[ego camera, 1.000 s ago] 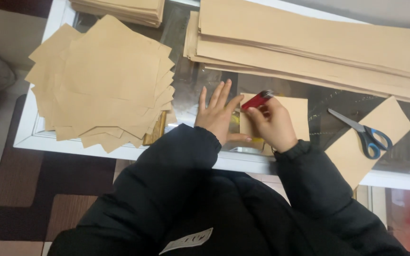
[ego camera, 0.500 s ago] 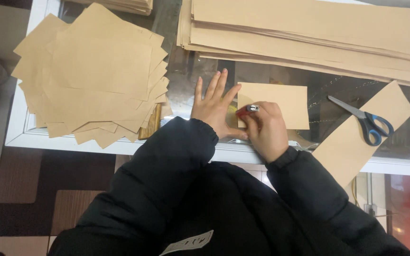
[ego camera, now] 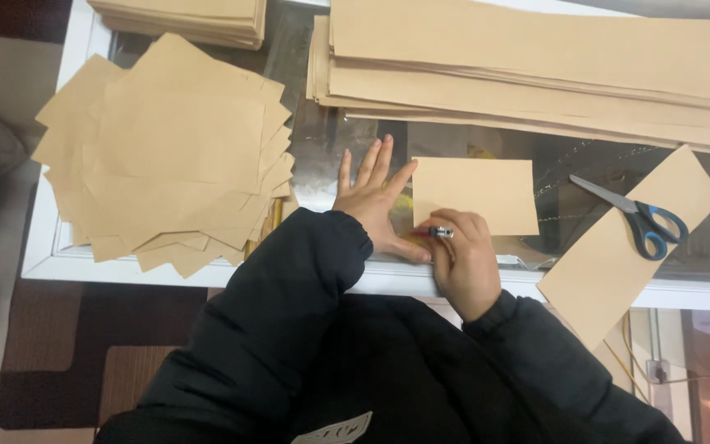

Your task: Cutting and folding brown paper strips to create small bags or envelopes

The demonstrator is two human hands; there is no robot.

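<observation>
The left hand [ego camera: 374,201] lies flat, fingers spread, beside a small tan paper rectangle [ego camera: 474,194] on the glass table [ego camera: 207,274]. The right hand [ego camera: 462,259] grips a small metal-tipped tool [ego camera: 437,233] at the paper's near-left corner. Blue-handled scissors [ego camera: 638,215] lie well apart.

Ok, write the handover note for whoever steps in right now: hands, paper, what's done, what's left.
Left hand: flat on the glass table, fingers spread, beside the small brown sheet.
Right hand: closed grip on a small red, metal-tipped tool at the sheet's near left corner.
Scissors lie unused to the right, by a brown strip.
Done: fanned pile of cut sheets on the left.
Left: long stacked strips at the back.
</observation>
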